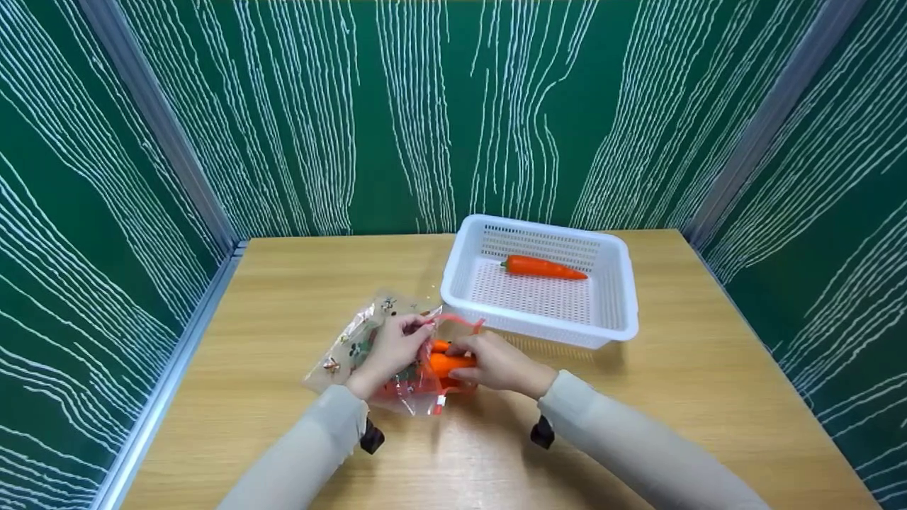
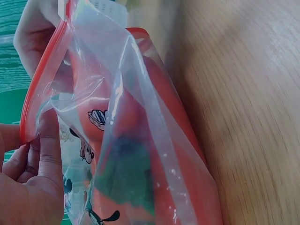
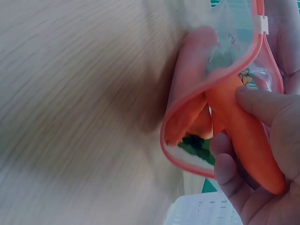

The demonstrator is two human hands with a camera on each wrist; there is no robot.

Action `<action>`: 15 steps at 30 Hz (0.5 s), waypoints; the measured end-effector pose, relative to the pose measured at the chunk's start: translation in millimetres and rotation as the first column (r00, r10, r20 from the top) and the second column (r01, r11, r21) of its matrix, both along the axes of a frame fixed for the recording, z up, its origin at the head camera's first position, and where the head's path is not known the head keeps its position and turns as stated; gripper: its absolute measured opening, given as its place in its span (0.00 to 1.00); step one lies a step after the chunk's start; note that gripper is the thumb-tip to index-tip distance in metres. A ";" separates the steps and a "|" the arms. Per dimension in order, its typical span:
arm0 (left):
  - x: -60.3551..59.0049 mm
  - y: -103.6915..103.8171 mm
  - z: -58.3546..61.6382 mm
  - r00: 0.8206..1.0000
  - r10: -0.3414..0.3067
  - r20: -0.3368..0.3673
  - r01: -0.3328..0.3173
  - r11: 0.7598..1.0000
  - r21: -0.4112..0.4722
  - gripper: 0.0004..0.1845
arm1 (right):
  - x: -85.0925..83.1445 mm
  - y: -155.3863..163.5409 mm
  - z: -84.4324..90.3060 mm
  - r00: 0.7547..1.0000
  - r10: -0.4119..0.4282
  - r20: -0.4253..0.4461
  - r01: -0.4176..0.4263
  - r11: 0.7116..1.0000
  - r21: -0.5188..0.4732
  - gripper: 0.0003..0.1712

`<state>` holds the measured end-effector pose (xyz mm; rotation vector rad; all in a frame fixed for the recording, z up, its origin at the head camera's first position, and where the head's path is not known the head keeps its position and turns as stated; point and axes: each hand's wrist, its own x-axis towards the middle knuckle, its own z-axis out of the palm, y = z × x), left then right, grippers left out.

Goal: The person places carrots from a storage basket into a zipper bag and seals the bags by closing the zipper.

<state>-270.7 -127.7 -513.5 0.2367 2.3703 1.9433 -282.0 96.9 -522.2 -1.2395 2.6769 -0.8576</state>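
The wooden table carries a white basket with one carrot lying inside. Just in front of the basket lies a clear printed zip bag. Your left hand pinches its red rim; your right hand grips a second carrot at the bag's mouth.

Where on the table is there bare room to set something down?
Bare wood lies left of the zip bag toward the table's left edge, behind the bag, and right of the white basket. It is crowded where the left hand and right hand work beside the basket.
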 end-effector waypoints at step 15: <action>-1.0 -2.0 -3.2 0.999 0.028 -0.020 -0.029 0.999 -0.015 0.10 | 1.2 -13.1 -1.2 0.998 -0.031 0.054 0.032 0.999 -0.014 0.19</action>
